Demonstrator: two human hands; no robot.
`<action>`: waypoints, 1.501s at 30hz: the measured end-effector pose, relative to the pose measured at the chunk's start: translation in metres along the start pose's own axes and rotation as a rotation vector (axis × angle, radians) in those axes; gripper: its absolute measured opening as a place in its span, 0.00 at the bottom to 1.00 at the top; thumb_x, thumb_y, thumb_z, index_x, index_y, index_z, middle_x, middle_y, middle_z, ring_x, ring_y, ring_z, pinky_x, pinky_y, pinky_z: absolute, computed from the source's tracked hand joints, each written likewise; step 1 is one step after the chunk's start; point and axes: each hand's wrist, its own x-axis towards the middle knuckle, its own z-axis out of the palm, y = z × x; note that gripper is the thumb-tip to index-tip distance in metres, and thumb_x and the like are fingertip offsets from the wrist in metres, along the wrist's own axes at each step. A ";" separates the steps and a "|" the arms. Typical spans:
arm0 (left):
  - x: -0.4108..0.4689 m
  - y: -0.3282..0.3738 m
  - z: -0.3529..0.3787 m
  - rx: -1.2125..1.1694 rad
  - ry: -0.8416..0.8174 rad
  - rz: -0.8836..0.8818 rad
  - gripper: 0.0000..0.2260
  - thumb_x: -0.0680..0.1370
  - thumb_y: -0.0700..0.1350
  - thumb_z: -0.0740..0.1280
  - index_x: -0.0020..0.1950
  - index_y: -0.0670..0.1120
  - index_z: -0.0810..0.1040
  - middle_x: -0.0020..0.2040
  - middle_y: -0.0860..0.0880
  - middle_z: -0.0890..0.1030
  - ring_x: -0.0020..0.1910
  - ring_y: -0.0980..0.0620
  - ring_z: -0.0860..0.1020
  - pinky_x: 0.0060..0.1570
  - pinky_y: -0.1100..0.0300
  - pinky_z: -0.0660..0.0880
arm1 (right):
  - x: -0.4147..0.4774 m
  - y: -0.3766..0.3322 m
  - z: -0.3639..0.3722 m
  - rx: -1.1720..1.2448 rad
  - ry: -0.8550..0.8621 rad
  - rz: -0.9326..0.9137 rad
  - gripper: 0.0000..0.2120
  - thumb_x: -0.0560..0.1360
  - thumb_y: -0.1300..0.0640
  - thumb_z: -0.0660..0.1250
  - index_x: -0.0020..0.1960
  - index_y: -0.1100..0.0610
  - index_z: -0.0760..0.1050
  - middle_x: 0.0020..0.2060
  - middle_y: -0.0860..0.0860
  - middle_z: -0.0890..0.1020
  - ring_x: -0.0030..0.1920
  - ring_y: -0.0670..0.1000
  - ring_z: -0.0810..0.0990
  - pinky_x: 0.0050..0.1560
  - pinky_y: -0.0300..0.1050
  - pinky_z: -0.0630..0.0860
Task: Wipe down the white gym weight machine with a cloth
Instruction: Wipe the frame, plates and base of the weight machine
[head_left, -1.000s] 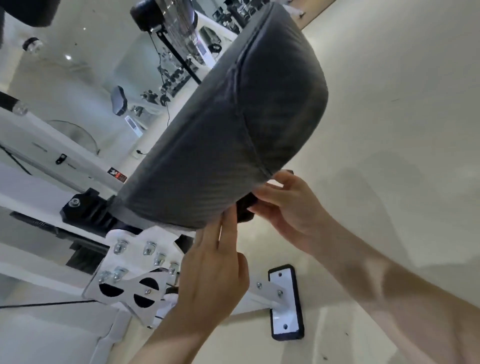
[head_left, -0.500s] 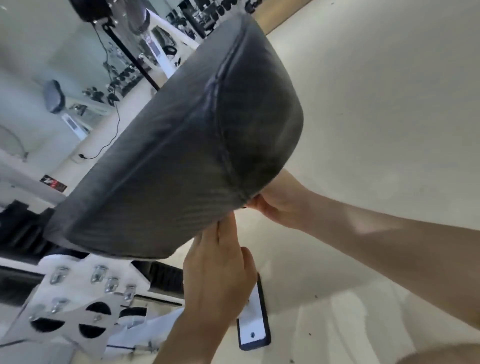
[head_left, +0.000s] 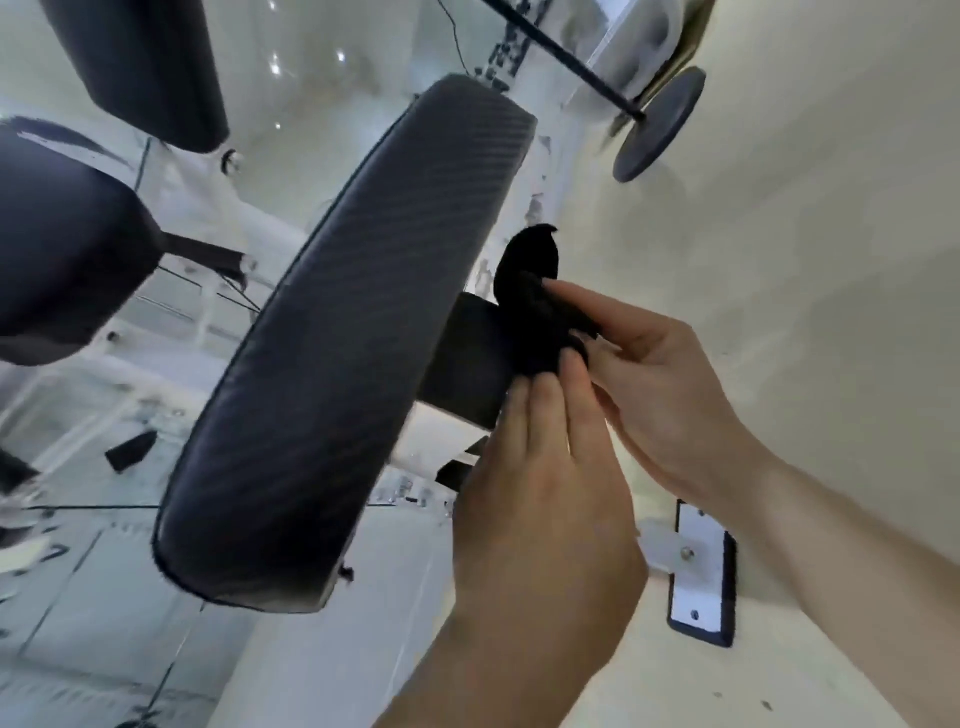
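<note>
We list, left to right: two dark pads (head_left: 67, 249) on the white machine frame (head_left: 436, 435); one long weave-textured pad (head_left: 332, 338), tilted. Just right of it is the black cloth (head_left: 530, 306) (bunched), lying against the dark block (head_left: 467, 358) behind that pad. Left hand (head_left: 540, 499): fingers (head_left: 540, 410) straight and together, tips touching the cloth's lower end; we cannot see the thumb. Right hand (head_left: 665, 379): fingers (head_left: 576, 296) curled, pinching the cloth. Farther right, a white foot plate (head_left: 698, 566) on the floor (head_left: 831, 208).

Prob. a gym: black machine pads (head_left: 337, 338), weight plate (head_left: 660, 124) on bar (head_left: 563, 60).
</note>
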 end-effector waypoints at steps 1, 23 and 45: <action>0.004 0.003 -0.010 0.130 -0.035 0.012 0.35 0.66 0.44 0.60 0.73 0.35 0.64 0.62 0.42 0.76 0.62 0.45 0.75 0.43 0.60 0.77 | 0.002 0.001 0.000 0.021 -0.029 0.017 0.20 0.79 0.71 0.59 0.59 0.52 0.80 0.54 0.48 0.84 0.56 0.46 0.82 0.53 0.34 0.76; 0.011 -0.017 -0.016 0.703 -0.018 0.239 0.29 0.78 0.45 0.42 0.76 0.33 0.44 0.77 0.34 0.39 0.75 0.37 0.34 0.67 0.43 0.27 | 0.032 -0.008 -0.008 -0.864 -0.516 0.013 0.34 0.78 0.65 0.61 0.77 0.43 0.54 0.57 0.39 0.76 0.53 0.34 0.76 0.58 0.34 0.74; -0.014 -0.015 0.051 -0.197 0.150 -0.063 0.36 0.71 0.36 0.66 0.77 0.39 0.57 0.79 0.46 0.53 0.69 0.48 0.69 0.58 0.63 0.74 | -0.016 0.005 0.002 -0.165 -0.344 0.299 0.25 0.79 0.72 0.56 0.71 0.52 0.69 0.57 0.51 0.83 0.59 0.50 0.81 0.61 0.45 0.77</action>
